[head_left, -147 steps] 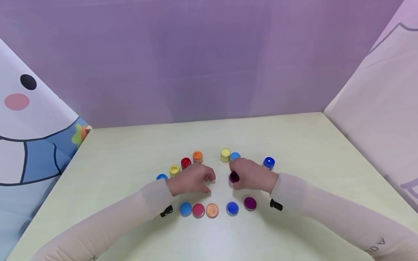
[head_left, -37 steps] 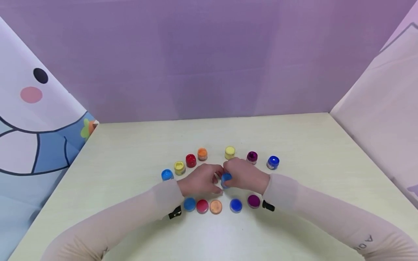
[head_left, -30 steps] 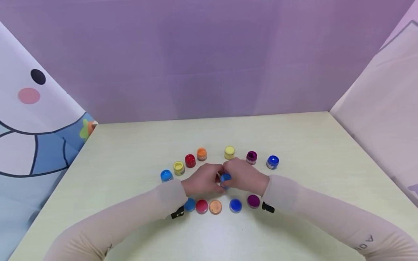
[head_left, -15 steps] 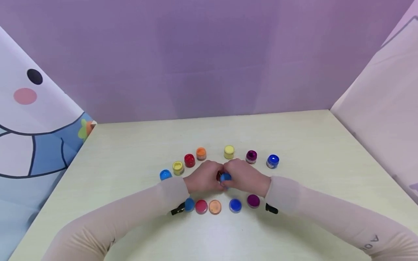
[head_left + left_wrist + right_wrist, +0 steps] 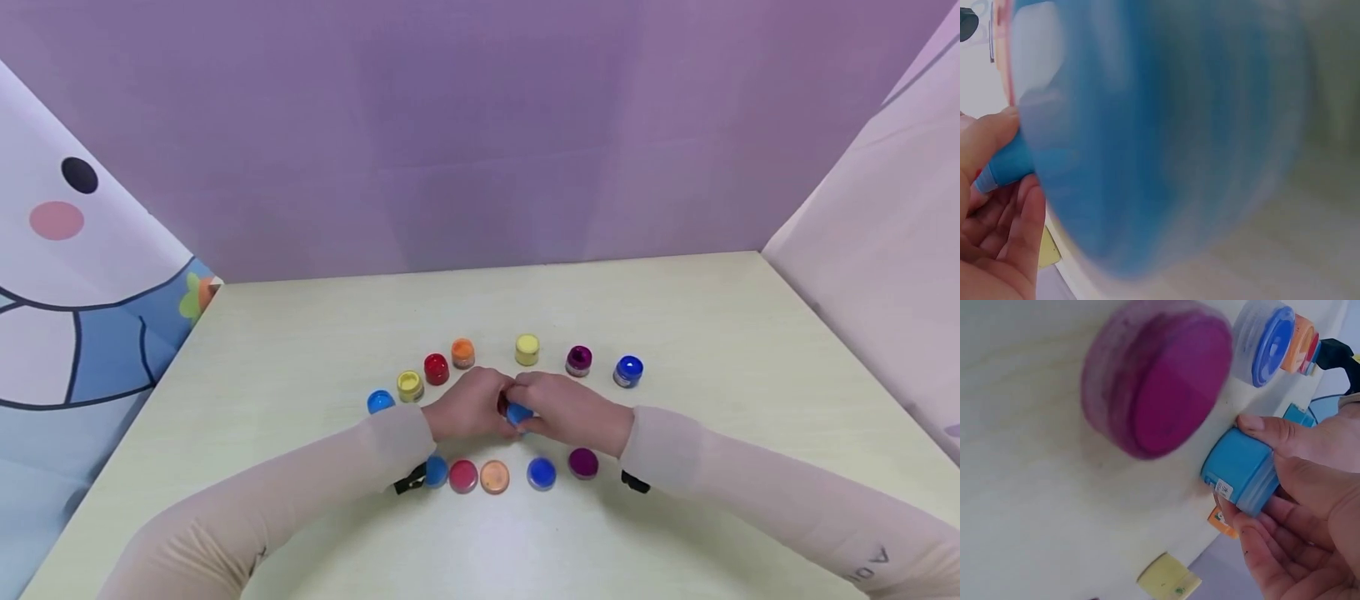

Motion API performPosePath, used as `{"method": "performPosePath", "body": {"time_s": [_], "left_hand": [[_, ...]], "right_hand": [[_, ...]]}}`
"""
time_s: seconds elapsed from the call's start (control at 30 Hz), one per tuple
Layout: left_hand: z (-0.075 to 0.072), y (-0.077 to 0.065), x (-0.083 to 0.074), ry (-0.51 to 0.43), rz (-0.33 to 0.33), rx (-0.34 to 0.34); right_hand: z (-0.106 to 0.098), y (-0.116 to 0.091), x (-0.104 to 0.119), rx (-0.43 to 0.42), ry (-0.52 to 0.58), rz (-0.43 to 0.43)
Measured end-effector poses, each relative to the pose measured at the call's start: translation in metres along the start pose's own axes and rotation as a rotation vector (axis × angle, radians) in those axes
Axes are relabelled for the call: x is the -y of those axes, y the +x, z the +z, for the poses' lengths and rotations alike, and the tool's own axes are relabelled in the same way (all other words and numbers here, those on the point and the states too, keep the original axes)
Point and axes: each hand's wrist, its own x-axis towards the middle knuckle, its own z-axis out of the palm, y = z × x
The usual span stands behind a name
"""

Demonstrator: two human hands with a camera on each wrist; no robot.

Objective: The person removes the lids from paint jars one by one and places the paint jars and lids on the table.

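Observation:
Both hands meet over the middle of the table around one small light-blue paint jar (image 5: 518,415). My left hand (image 5: 467,407) grips its blue body, with the thumb and fingers on opposite sides in the left wrist view. At the clear-rimmed end of the paint jar (image 5: 1238,465), my right hand (image 5: 576,412) pinches with thumb and fingers. The jar is tilted on its side, and a small white label shows on it in the right wrist view. Whether its lid is loose I cannot tell.
Behind stand paint jars in blue (image 5: 381,402), yellow (image 5: 410,386), red (image 5: 437,368), orange (image 5: 462,352), pale yellow (image 5: 527,350), purple (image 5: 579,360) and dark blue (image 5: 628,371). In front lie round lids, among them red (image 5: 462,476), orange (image 5: 494,477) and purple (image 5: 582,463).
The purple jar, earlier in my right hand, stands at the back right. My right hand has brought the light-blue jar to the middle, and my left hand has moved right and gripped it.

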Motion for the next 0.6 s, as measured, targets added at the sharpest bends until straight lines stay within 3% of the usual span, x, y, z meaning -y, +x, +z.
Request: {"method": "performPosePath", "body": {"time_s": [0.2, 0.33, 0.47, 0.6], "left_hand": [[0.0, 0.0, -0.002, -0.01, 0.0, 0.015], [0.001, -0.001, -0.004, -0.018, 0.0, 0.02], [0.001, -0.002, -0.006, -0.02, -0.006, 0.021], [0.002, -0.002, -0.008, 0.015, -0.027, 0.018]], "right_hand": [[-0.002, -0.003, -0.001, 0.017, -0.1, -0.091], [-0.002, -0.006, -0.005, 0.03, -0.093, -0.151], [-0.002, -0.008, -0.011, 0.054, 0.018, -0.142], [-0.002, -0.011, -0.011, 0.027, 0.164, -0.058]]}}
